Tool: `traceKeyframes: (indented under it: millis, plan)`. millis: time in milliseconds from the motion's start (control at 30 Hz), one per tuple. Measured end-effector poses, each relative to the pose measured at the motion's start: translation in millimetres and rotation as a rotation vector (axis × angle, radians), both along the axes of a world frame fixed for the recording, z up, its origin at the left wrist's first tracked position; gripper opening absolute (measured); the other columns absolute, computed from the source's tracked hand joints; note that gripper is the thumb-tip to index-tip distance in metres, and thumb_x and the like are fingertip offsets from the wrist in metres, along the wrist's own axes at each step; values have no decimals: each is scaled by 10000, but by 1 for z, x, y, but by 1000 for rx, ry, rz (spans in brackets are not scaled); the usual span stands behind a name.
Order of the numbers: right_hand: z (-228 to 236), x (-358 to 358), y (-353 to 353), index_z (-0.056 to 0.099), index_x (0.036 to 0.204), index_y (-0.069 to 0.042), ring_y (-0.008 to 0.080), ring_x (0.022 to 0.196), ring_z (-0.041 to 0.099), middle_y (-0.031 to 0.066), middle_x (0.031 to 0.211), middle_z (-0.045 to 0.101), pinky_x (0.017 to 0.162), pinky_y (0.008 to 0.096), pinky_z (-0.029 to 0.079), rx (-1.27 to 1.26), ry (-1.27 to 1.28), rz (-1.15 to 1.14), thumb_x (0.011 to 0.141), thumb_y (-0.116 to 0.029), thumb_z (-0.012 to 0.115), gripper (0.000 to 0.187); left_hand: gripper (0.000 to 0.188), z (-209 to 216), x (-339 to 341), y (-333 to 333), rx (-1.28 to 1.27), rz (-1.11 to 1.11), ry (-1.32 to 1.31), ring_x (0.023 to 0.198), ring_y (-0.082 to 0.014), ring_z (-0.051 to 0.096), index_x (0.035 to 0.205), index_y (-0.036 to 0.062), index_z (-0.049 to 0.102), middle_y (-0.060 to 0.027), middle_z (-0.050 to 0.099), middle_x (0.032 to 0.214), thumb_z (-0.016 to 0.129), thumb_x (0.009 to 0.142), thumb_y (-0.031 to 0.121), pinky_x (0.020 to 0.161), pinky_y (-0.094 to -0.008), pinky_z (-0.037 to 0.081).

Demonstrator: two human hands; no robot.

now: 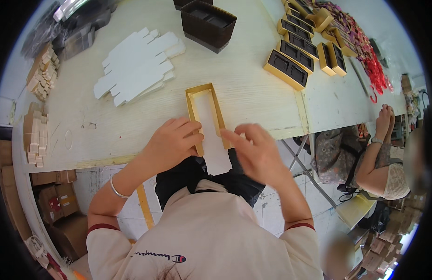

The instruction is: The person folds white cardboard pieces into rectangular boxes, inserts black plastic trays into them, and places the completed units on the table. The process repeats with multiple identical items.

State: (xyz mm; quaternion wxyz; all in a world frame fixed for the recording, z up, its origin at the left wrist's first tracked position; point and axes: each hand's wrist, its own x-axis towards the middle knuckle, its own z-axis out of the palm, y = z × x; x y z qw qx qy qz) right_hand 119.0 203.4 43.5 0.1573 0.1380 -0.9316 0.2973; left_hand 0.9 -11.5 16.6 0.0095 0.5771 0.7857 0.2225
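In front of me, at the table's near edge, lies a partly folded carton box (219, 114), gold outside with a white base. Its far end and long sides stand up; the near end of the base lies flat and hangs over the edge towards my lap. My left hand (171, 140) is closed on the left wall, its fingertips over the rim. At the right wall is my right hand (260, 151), one digit stretched to the wall's near part and the other fingers bent, apart and slightly blurred.
White flat carton blanks (139, 65) lie stacked left of centre. Nested dark plastic trays (209, 23) stand at the far middle. Gold boxes with dark inserts (286, 69) sit at the far right, beside red tasselled strips (377, 77). Another person's forearm (372, 154) is at the right.
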Motion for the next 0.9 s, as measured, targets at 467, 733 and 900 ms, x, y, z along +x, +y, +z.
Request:
traceKeyframes:
  millis: [467, 733, 900]
  plan:
    - [-22, -39, 20, 624, 928, -70, 287, 819, 531, 84, 869, 535, 745, 371, 440, -47, -130, 333, 696, -97, 768, 274, 304, 3, -26, 6, 53, -109, -302, 890, -244, 518, 818, 78, 629, -18, 585, 943, 834, 640, 214, 749, -342, 471]
    - [-40, -34, -11, 553, 803, -48, 276, 759, 509, 94, 792, 476, 673, 361, 424, -58, 11, 98, 697, -18, 684, 171, 220, -3, 9, 22, 126, 167, -236, 743, -248, 560, 934, 99, 636, -51, 562, 806, 736, 739, 121, 642, -357, 475]
    - [-40, -25, -7, 582, 996, -32, 282, 805, 522, 105, 862, 511, 703, 370, 435, -73, -34, 99, 707, 19, 642, 300, 132, -12, 19, 25, 250, 194, -293, 617, -215, 537, 861, 55, 658, -49, 549, 719, 737, 758, 81, 539, -322, 432]
